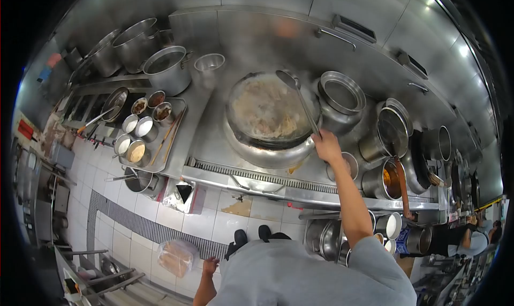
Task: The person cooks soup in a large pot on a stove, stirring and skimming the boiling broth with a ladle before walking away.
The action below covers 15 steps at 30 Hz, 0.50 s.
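Note:
My right hand (325,145) is closed round the handle of a long metal ladle (306,106). The ladle's bowl rests over the far right side of a large wok (232,125), which holds steaming, cloudy liquid with pale yellowish pieces (278,128) in it. Beside the hand, on the steel stove top, stands a small round bowl (349,165). My left hand (210,265) hangs low at my side, away from the stove, its fingers loosely bent with nothing seen in them. Steam blurs the wok's contents.
A tray (176,128) with several seasoning cups stands left of the wok, large pots (167,73) behind it. On the right are a lidded pot (342,94) and a pot of orange contents (383,181). A plastic bag (176,256) lies low left. Another person (471,240) stands far right.

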Each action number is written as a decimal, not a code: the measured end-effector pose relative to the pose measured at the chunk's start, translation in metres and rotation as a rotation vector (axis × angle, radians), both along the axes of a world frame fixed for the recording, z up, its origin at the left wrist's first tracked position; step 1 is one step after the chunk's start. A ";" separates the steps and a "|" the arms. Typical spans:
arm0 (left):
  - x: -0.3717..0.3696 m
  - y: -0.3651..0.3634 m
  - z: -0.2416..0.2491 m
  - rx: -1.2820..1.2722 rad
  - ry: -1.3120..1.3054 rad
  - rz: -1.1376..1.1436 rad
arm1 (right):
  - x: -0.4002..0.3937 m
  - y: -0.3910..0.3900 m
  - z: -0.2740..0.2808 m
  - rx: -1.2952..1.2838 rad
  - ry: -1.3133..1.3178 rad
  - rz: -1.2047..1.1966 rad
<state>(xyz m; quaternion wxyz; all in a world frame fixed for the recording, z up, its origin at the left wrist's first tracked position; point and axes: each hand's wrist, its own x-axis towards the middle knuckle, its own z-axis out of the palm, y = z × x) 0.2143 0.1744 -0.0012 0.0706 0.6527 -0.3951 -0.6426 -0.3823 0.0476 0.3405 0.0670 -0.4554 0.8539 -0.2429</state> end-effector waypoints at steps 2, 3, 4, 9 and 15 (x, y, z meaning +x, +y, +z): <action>-0.003 0.006 0.013 0.061 -0.134 -0.063 | 0.028 0.018 0.028 -0.021 -0.059 -0.021; 0.000 0.009 0.005 0.061 -0.135 -0.058 | 0.035 0.021 0.030 -0.021 -0.061 -0.017; 0.004 0.010 -0.004 0.069 -0.117 -0.090 | 0.041 0.024 0.030 -0.057 -0.048 0.021; 0.022 -0.043 -0.059 -0.359 -0.110 -0.729 | 0.078 0.022 0.037 0.048 -0.417 0.103; -0.034 -0.090 0.021 -0.228 0.002 -0.097 | 0.094 0.023 0.019 0.087 -0.372 0.084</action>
